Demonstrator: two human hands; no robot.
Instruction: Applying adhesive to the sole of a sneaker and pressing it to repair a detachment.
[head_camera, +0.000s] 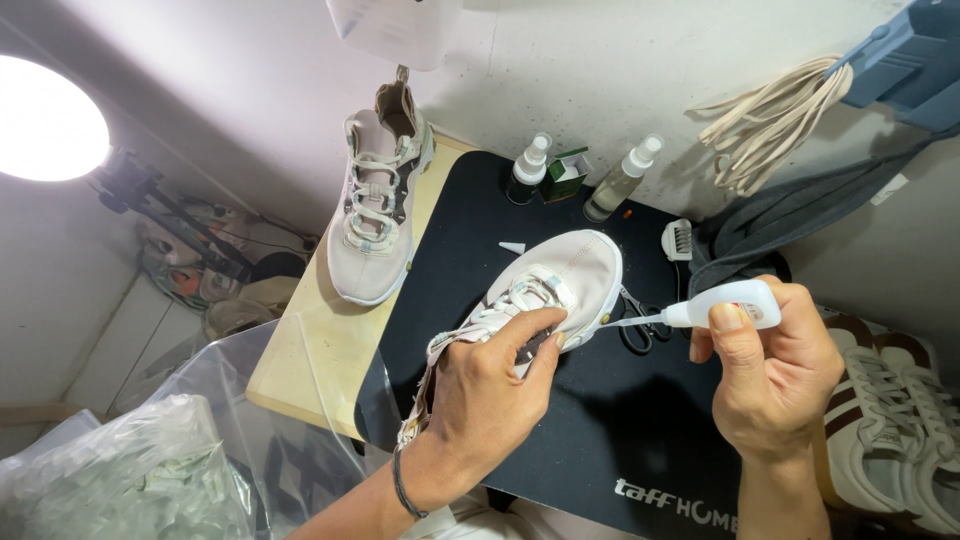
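Note:
My left hand (487, 385) grips a pale pink sneaker (568, 276) around its laces and tongue, holding it toe-up over a black mat (470, 230). My right hand (765, 375) squeezes a small white glue bottle (728, 305). Its thin nozzle tip touches the side of the sneaker's sole near the toe. The matching second sneaker (378, 205) lies on the wooden tabletop (300, 350) to the left, laces up.
Two spray bottles (528, 168) (622, 178) and a small green box (564, 174) stand at the mat's far edge. Black scissors (636, 322) and a white brush (678, 240) lie by the shoe. Striped white sneakers (895, 420) sit at right, plastic bags (130, 470) at lower left, and a bright lamp (45, 120) at upper left.

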